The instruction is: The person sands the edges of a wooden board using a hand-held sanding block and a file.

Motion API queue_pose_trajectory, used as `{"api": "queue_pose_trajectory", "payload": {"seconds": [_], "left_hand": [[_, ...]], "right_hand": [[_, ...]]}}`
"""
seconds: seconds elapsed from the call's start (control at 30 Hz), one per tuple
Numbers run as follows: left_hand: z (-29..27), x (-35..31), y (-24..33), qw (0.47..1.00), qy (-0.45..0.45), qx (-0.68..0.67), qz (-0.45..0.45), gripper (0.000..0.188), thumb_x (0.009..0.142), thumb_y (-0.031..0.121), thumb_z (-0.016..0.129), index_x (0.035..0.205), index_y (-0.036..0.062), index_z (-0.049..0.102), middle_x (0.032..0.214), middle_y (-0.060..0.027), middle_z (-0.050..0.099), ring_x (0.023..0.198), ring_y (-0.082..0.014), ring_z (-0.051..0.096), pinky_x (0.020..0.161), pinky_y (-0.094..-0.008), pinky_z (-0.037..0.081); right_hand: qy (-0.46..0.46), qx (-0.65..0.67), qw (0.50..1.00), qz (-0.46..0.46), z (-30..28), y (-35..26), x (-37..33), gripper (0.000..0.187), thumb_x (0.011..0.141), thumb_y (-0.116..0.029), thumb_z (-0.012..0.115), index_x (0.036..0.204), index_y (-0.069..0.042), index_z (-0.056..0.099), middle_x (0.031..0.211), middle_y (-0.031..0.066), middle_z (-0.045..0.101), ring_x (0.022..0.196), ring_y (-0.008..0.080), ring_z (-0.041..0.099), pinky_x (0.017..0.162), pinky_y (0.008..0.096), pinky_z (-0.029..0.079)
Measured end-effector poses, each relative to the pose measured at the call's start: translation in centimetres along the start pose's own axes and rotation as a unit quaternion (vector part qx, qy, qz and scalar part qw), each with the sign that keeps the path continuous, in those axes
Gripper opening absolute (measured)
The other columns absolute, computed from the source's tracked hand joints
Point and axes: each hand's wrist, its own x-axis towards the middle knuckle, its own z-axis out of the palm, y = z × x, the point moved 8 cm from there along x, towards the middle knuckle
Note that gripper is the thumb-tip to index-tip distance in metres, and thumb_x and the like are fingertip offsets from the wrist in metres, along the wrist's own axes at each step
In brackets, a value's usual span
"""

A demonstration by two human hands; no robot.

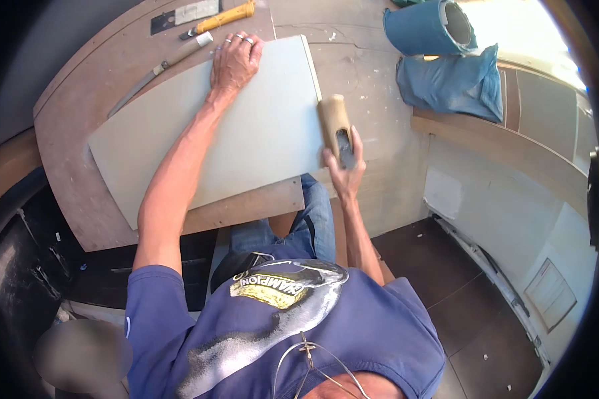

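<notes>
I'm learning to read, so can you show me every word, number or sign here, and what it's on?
Shirt: printed lettering on the front, by a yellow patch; I won't copy its words.
Sleeve: a small white mark, too small to read.
Yellow-handled tool: too small to tell.
Board and wooden plane: none I can see.

From here I see the table (66, 153): pale panel (273, 113) at its near edge, pale-handled blade (161, 67), yellow-handled tool (223, 18) and scraper (192, 12) toward the far edge.
</notes>
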Motion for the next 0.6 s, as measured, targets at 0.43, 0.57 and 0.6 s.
{"api": "queue_pose_trajectory", "payload": {"seconds": [0.43, 0.57, 0.6], "left_hand": [[0.7, 0.4, -0.1, 0.999, -0.023, 0.037, 0.032, 0.024, 0.107, 0.032, 0.057, 0.107, 0.0111, 0.069, 0.105, -0.0077, 0.069, 0.105, -0.0333, 0.064, 0.089, -0.0490, 0.053], [1.3, 0.1, -0.6, 0.999, -0.035, 0.027, 0.024, 0.024, 0.106, 0.031, 0.058, 0.107, 0.0106, 0.069, 0.104, -0.0084, 0.069, 0.105, -0.0334, 0.064, 0.089, -0.0485, 0.053], [1.2, -0.1, -0.6, 0.999, -0.034, 0.023, 0.021, 0.024, 0.106, 0.031, 0.058, 0.107, 0.0104, 0.070, 0.104, -0.0085, 0.069, 0.104, -0.0335, 0.064, 0.089, -0.0484, 0.053]], "right_hand": [[0.032, -0.033, 0.998, -0.046, 2.1, -2.3, 1.5, 0.076, 0.081, -0.012, 0.084, 0.150, -0.005, 0.054, 0.136, 0.0213, 0.067, 0.122, 0.0326, 0.069, 0.103, 0.0441, 0.055], [0.028, -0.024, 0.999, -0.013, 1.3, -1.1, -0.9, 0.079, 0.079, -0.016, 0.084, 0.151, -0.009, 0.053, 0.133, 0.0169, 0.071, 0.124, 0.0359, 0.068, 0.115, 0.0562, 0.041], [0.029, -0.017, 0.999, 0.002, 0.6, -0.1, -3.1, 0.080, 0.079, -0.017, 0.084, 0.152, -0.011, 0.053, 0.132, 0.0147, 0.072, 0.125, 0.0375, 0.067, 0.122, 0.0623, 0.033]]}}
